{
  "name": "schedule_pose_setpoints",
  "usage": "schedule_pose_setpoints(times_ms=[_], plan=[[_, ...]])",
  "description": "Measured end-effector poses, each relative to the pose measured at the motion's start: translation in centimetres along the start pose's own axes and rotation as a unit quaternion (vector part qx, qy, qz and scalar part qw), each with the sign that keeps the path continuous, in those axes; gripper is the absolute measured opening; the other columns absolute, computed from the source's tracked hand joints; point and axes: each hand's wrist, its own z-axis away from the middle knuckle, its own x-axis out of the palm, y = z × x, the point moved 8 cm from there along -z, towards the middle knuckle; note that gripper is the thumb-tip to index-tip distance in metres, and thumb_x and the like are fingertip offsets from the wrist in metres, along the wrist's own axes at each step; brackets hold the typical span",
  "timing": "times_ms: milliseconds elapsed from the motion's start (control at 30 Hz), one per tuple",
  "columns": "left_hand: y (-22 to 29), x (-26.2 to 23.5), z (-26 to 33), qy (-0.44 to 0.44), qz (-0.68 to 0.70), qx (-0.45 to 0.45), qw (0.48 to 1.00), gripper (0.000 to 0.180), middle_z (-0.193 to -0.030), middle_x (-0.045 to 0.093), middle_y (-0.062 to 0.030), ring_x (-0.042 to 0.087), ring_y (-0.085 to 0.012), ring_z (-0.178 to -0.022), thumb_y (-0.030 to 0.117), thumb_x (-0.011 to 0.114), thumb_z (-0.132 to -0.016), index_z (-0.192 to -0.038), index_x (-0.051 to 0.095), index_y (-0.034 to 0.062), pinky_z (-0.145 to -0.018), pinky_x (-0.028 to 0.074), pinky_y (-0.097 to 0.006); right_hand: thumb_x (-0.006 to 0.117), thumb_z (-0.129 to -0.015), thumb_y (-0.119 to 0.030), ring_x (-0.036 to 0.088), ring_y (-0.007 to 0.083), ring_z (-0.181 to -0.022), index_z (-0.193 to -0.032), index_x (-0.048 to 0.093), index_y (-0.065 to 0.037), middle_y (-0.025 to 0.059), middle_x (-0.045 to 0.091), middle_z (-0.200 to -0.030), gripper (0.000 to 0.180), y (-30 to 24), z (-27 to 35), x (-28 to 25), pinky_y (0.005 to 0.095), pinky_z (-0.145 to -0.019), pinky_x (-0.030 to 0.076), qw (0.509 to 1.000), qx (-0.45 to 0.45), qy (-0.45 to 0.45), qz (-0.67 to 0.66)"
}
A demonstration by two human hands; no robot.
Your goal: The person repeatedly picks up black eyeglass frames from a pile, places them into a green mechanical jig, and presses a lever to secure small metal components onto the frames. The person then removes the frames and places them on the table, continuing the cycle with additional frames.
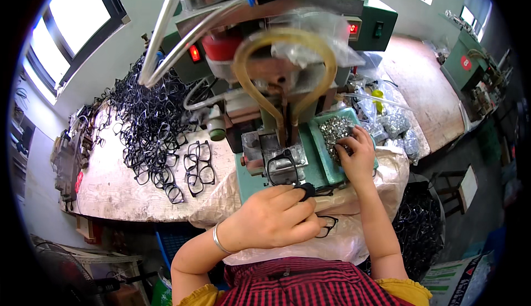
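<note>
My left hand [271, 217], with a silver bangle on the wrist, is closed around a black eyeglass frame [297, 167]. One rim of the frame stands against the metal fixture of the bench machine [257, 154], below its two brown hoses. Something black is wrapped at a fingertip of this hand. Another dark eyeglass frame [330, 227] shows partly beneath its fingers, above my lap. My right hand [359, 155] reaches into a green tray [326, 162] of small metal pieces [334, 130]. Its fingers are bent together; whatever lies between them is too small to make out.
Left of the machine, a large heap of black eyeglass frames [149, 118] covers the table [116, 190], with a few frames [199, 167] set apart. Bags of small metal parts [395, 123] lie at the right. A container of dark frames [415, 223] stands low beside me.
</note>
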Motion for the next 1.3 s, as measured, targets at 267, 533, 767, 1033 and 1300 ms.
schedule_pose_setpoints(times_ms=[267,533,767,1033,1300], plan=[[0.6,-2.4,3.5,0.081,-0.013,-0.128,0.988,0.031,-0.104,0.071,-0.0078,0.065,-0.0205,-0.087,0.033,0.080,-0.078,-0.092,0.065,0.0092,-0.083,0.057,-0.039,0.067,-0.085,-0.005,0.067,0.0290,-0.091,-0.093,0.072,-0.001,0.0134,0.071,-0.094,0.010,-0.5,0.0,-1.3,0.0375,-0.085,0.050,0.995,-0.001,0.070,-0.064],[-10.4,-10.2,13.0,0.198,-0.226,-0.356,0.885,0.030,-0.111,0.070,-0.0132,0.061,-0.0300,-0.109,-0.012,0.061,-0.083,-0.108,0.066,0.0028,-0.103,0.039,-0.042,0.071,-0.081,-0.001,0.068,0.0233,-0.086,-0.094,0.075,-0.004,0.0093,0.072,-0.091,0.014,-1.1,-0.3,-2.3,0.0323,-0.080,0.051,0.978,0.058,0.067,-0.191],[-19.9,1.7,22.6,-0.164,-0.195,-0.368,0.894,0.025,-0.082,0.066,-0.0086,0.063,-0.0303,-0.092,-0.003,0.059,-0.076,-0.097,0.067,0.0089,-0.093,0.048,-0.042,0.073,-0.082,-0.002,0.068,0.0220,-0.088,-0.096,0.074,-0.002,0.0097,0.073,-0.094,0.014,-1.2,0.2,-1.0,0.0319,-0.086,0.050,0.970,0.099,0.059,-0.212],[-17.0,-1.8,32.5,0.513,0.348,-0.595,0.511,0.031,-0.088,0.051,0.0005,0.047,-0.0102,-0.075,0.008,0.052,-0.096,-0.128,0.054,0.0096,-0.072,0.046,-0.027,0.071,-0.081,0.002,0.065,0.0217,-0.090,-0.094,0.072,-0.003,0.0077,0.071,-0.093,0.014,6.3,7.3,-7.4,0.0327,-0.084,0.049,0.972,0.160,0.130,-0.116],[-15.5,-4.5,20.8,0.469,0.247,-0.506,0.680,0.019,-0.107,0.065,-0.0051,0.062,-0.0110,-0.087,0.019,0.053,-0.105,-0.116,0.061,0.0048,-0.076,0.052,-0.024,0.071,-0.079,0.003,0.065,0.0185,-0.092,-0.093,0.070,-0.001,0.0091,0.069,-0.095,0.015,-6.9,0.5,-5.1,0.0310,-0.084,0.050,0.948,0.018,0.016,-0.319]])
